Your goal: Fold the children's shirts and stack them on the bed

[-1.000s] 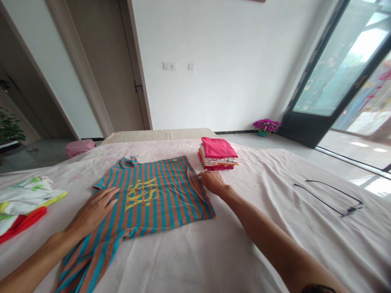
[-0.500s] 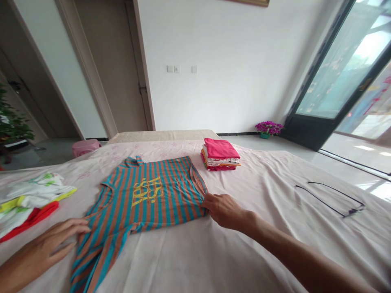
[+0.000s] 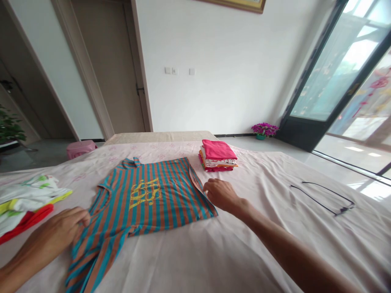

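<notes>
A long-sleeved shirt (image 3: 174,199) with teal and brown stripes and a yellow print lies flat on the bed-like surface, its collar toward the left and its hem toward the right. My left hand (image 3: 62,228) is at the shoulder by the collar, fingers bent down and closed on the fabric; the fingertips are partly hidden. At the hem, my right hand (image 3: 222,193) has its fingers curled together at the edge, where the two layers gape slightly. One sleeve (image 3: 104,258) stretches toward me.
A stack of folded clothes (image 3: 219,154), pink on top, stands beyond the hem. Crumpled white, yellow and red clothes (image 3: 27,203) lie at left. Eyeglasses (image 3: 340,209) rest at right on the wrinkled pale sheet (image 3: 262,252). A pink stool (image 3: 81,149) stands past the far left edge.
My right hand has left the near hem corner and moved up along the hem; that corner now lies flat. My left hand's fingers have gone from extended to bent at the shoulder.
</notes>
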Motion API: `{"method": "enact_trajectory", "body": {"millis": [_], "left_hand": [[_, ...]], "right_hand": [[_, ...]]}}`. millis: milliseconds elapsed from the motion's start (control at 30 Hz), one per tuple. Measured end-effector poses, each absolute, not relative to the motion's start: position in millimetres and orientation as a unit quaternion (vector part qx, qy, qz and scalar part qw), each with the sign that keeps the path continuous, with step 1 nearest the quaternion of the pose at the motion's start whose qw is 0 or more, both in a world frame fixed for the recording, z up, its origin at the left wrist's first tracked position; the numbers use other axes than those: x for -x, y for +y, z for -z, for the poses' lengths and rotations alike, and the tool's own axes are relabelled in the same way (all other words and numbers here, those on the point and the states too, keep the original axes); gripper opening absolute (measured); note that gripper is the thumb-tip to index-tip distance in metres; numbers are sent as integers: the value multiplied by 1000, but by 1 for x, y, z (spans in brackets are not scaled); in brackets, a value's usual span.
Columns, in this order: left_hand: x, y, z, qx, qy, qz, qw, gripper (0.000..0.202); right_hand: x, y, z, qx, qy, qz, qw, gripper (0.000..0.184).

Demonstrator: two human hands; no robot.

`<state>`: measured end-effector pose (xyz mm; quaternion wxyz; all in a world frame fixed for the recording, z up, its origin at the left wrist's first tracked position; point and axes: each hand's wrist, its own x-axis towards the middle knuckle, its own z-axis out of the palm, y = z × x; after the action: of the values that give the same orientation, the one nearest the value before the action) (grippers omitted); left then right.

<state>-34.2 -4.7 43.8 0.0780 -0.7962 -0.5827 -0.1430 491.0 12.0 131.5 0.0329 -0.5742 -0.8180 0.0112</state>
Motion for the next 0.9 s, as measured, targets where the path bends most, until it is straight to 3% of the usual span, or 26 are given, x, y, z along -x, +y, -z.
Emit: {"method": "enact_trajectory", "body": {"millis": [100, 200, 433, 567, 733, 900], "left_hand": [[2, 9, -42, 805, -572, 156, 15, 32], [-20, 16, -26, 804, -570, 168, -23, 42], [-21, 13, -2, 827, -541, 150, 25, 51], [-24, 12, -7, 829, -543, 128, 44, 53], [-26, 2, -23, 839, -531, 116, 8, 52], [-2, -18, -36, 826, -543, 148, -9, 45]], "right_hand": [[-466, 29, -116, 501, -860, -3, 93, 39], [-452, 44, -91, 433, -897, 18, 93, 50], [-474, 65, -82, 601, -793, 99, 19, 36], [-462, 69, -84, 553, -824, 99, 71, 42], [-457, 69, -67, 536, -844, 30, 24, 57], [-474, 70, -78, 613, -788, 60, -7, 39]]}}
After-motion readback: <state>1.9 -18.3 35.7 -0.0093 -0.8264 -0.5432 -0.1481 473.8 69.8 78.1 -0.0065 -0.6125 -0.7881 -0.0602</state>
